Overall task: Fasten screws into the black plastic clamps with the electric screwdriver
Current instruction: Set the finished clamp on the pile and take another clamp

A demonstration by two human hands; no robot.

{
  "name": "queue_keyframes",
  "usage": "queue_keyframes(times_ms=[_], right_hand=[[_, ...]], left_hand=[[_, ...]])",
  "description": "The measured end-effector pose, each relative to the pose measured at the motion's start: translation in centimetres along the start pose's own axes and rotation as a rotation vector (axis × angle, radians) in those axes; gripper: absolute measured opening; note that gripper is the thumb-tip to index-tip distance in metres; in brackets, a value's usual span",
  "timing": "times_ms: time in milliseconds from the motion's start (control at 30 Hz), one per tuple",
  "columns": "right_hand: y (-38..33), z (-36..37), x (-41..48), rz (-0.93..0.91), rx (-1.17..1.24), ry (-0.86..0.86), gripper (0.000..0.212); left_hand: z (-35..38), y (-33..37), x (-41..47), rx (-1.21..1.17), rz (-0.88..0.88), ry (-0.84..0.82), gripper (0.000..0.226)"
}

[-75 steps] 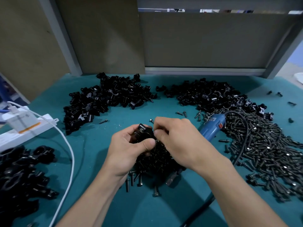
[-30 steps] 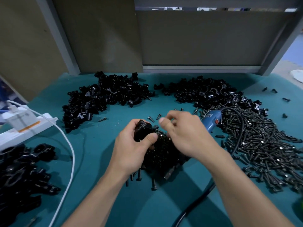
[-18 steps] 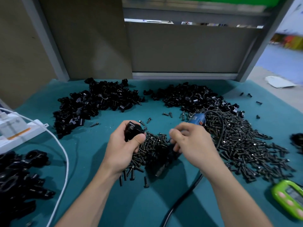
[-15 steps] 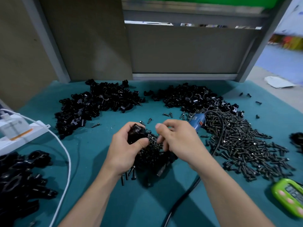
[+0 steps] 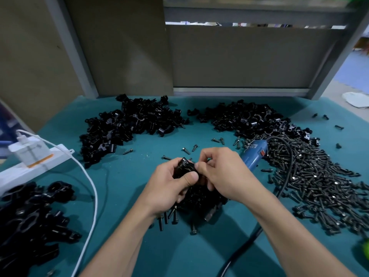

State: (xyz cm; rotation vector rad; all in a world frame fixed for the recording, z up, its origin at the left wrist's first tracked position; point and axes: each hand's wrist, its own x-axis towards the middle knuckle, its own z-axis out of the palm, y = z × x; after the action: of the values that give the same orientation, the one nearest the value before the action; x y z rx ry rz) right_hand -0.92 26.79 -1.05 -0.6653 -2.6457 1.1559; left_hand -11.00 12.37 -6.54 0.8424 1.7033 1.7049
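So the right hand (image 5: 223, 174) has come up from the screws (image 5: 165, 217), fingertips pinched against the black clamp (image 5: 184, 168) that the left hand (image 5: 169, 188) grips over the worktop (image 5: 123, 176); can't tell what they pinch.

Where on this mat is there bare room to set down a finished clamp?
Bare mat lies between the white cable and the left hand, and at the front edge between the arms. Crowded: clamp piles behind and at left, the screw heap and screwdriver at right.
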Motion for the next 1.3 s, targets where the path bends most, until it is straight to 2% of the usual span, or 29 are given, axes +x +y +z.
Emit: queue_keyframes(times_ms=[67,167,300,433,600,700,833,1000,1300], right_hand=[[0.3,-0.3,0.3,-0.050,-0.010,-0.048,0.026],[0.8,-0.8,1.1,-0.038,-0.080,-0.200,0.027],[1.4,-0.8,1.6,-0.009,0.220,-0.342,0.030],[1.7,-1.1,2.0,-0.041,0.155,-0.360,0.029],[1.4,-0.8,1.8,-0.089,0.084,-0.281,0.021],[1.3,-0.2,1.6,-0.127,-0.047,-0.173,0.020],[0.8,-0.3,1.3,-0.250,-0.175,-0.012,0.021],[1.0,-1.5,1.7,-0.187,-0.062,-0.129,0.014],[1.3,-1.0,1.7,-0.078,0.096,-0.160,0.013]], left_hand=[[-0.3,0.2,0.1,0.037,0.021,0.018,0.029],[-1.0,0.2,0.2,0.256,0.084,0.088,0.021],[-1.3,0.5,-0.1,0.365,0.127,0.090,0.028],[-1.2,0.8,-0.5,0.478,0.156,0.073,0.026],[-1.4,0.9,-0.7,0.443,0.144,0.055,0.023],[-1.4,0.8,-0.4,0.404,0.130,0.048,0.021],[-1.1,0.7,-0.1,0.183,0.088,0.037,0.019],[-0.7,0.6,0.0,0.159,0.087,0.049,0.020],[-0.5,1.0,-0.2,0.080,0.000,0.062,0.038]])
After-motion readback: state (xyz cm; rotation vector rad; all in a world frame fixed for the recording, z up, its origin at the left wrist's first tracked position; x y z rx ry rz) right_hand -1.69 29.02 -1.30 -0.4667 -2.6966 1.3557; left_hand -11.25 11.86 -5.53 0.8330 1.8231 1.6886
